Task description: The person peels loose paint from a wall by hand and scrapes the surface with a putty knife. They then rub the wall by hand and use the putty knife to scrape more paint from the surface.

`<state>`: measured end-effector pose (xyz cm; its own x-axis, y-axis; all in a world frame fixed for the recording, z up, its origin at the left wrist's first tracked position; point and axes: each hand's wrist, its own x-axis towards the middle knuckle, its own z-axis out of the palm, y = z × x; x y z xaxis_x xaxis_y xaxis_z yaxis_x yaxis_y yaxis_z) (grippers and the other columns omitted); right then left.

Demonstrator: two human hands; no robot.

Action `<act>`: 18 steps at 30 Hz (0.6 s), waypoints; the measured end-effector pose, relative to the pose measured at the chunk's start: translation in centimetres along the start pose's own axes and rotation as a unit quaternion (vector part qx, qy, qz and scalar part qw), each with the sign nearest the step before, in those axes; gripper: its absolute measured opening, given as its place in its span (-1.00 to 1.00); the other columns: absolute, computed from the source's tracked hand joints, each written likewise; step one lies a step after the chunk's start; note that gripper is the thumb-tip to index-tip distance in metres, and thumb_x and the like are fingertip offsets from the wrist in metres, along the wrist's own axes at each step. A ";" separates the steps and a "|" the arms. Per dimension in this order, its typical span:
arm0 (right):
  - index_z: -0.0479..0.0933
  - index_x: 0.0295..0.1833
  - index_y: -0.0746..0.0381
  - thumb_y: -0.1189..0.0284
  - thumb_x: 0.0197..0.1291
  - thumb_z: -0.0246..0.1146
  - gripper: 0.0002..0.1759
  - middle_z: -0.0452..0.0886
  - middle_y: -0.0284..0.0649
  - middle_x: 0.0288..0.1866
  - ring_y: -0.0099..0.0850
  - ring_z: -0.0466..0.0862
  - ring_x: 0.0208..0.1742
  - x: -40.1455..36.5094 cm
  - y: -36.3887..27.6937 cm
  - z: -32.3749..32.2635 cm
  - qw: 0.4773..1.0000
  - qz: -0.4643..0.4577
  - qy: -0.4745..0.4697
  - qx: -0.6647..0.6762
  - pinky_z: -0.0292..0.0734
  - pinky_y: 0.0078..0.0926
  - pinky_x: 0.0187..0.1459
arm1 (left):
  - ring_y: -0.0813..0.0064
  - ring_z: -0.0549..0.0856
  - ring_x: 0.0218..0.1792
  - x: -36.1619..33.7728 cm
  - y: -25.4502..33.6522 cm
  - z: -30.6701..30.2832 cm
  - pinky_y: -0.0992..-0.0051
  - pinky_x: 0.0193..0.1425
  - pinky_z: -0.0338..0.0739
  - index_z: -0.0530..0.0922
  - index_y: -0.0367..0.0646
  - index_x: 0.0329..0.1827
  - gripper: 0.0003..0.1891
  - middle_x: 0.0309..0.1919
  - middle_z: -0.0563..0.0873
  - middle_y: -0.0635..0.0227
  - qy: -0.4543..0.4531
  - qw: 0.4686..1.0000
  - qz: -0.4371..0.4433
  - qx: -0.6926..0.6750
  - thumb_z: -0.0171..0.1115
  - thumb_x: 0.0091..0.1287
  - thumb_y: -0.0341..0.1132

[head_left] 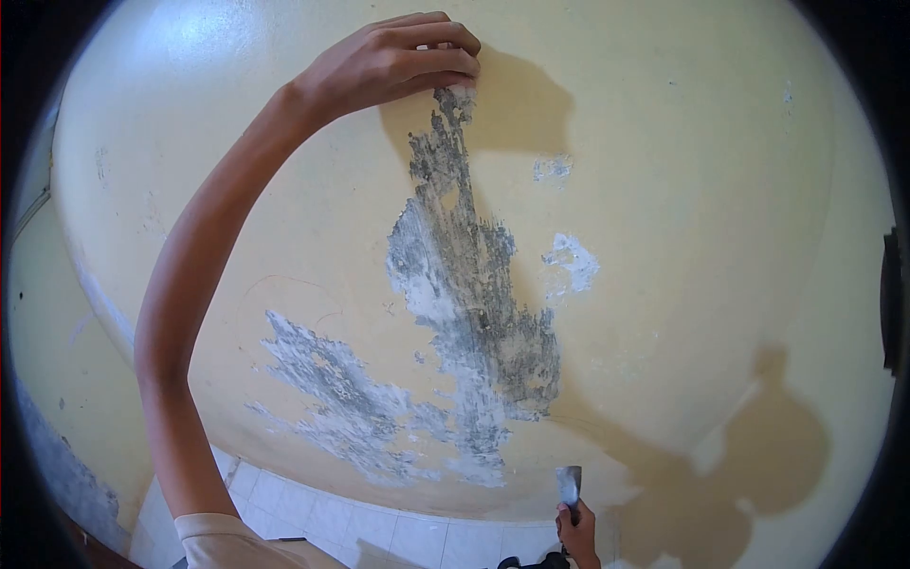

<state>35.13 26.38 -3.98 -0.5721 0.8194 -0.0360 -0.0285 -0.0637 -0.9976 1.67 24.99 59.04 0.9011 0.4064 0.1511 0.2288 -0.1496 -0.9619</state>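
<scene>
My left hand (422, 57) is raised high on the yellowish wall (682, 142), its fingers bent and drawn together at the top end of a long bare patch (455, 256). What the fingertips pinch, if anything, is hidden. Grey and white plaster shows in the patch, with ragged paint edges around it. Low at the bottom right, my right hand (580, 531) is closed around the handle of a scraper (569, 486). The flat metal blade points up and stands apart from the patch.
Another scraped area (341, 389) spreads to the lower left, and small chipped spots (572, 263) lie to the right. White floor tiles (417, 539) run along the wall's foot. A dark object (889, 302) is at the right edge. Shadows fall on the wall.
</scene>
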 end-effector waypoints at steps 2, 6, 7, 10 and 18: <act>0.48 -0.22 0.27 0.39 0.41 0.17 -0.83 0.41 -0.42 -0.68 -0.67 0.37 -0.74 -0.2 -0.2 -0.4 1.000 0.011 0.005 0.008 0.26 -0.63 -0.70 | 0.41 0.69 0.02 0.4 -0.1 -0.6 0.48 0.21 0.70 0.70 -0.06 -0.07 -0.68 -0.04 0.72 0.40 -0.020 1.000 0.009 0.006 0.43 0.08 -0.30; 0.47 -0.23 0.27 0.39 0.42 0.16 -0.82 0.41 -0.41 -0.68 -0.66 0.38 -0.75 -0.6 0.2 -0.3 1.000 0.009 0.025 0.009 0.26 -0.64 -0.71 | 0.34 0.71 0.03 0.8 -1.0 -1.4 0.41 0.20 0.70 0.70 -0.12 -0.01 -0.60 -0.02 0.73 0.30 -0.063 0.992 0.096 0.048 0.46 0.03 -0.29; 0.47 -0.23 0.27 0.38 0.42 0.16 -0.82 0.41 -0.40 -0.68 -0.66 0.38 -0.75 -0.6 0.2 -0.3 0.999 0.013 0.025 0.014 0.26 -0.64 -0.71 | 0.32 0.71 0.03 1.1 -1.3 -1.7 0.41 0.19 0.70 0.70 -0.17 0.00 -0.58 -0.02 0.73 0.29 -0.079 0.986 0.131 0.060 0.46 0.04 -0.29; 0.46 -0.22 0.27 0.38 0.43 0.15 -0.82 0.40 -0.40 -0.68 -0.66 0.38 -0.76 -0.8 0.1 0.2 0.999 0.011 0.034 0.018 0.25 -0.65 -0.73 | 0.33 0.72 0.02 1.7 -2.0 -2.3 0.40 0.18 0.70 0.69 -0.21 0.03 -0.57 -0.01 0.73 0.26 -0.099 0.976 0.180 0.072 0.46 0.05 -0.32; 0.45 -0.23 0.26 0.38 0.42 0.16 -0.81 0.40 -0.43 -0.67 -0.68 0.37 -0.74 -1.0 0.1 1.1 0.999 0.018 0.011 0.047 0.23 -0.65 -0.71 | 0.38 0.68 0.06 3.2 -1.9 -1.8 0.48 0.22 0.65 0.63 -0.23 0.04 -0.62 -0.04 0.70 0.26 -0.135 0.945 0.233 0.185 0.42 0.15 -0.34</act>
<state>34.79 24.87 -3.98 -0.5554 0.8283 -0.0742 -0.0856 -0.1457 -0.9856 4.76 24.91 61.77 0.7336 0.5968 -0.3252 -0.3599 -0.0648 -0.9308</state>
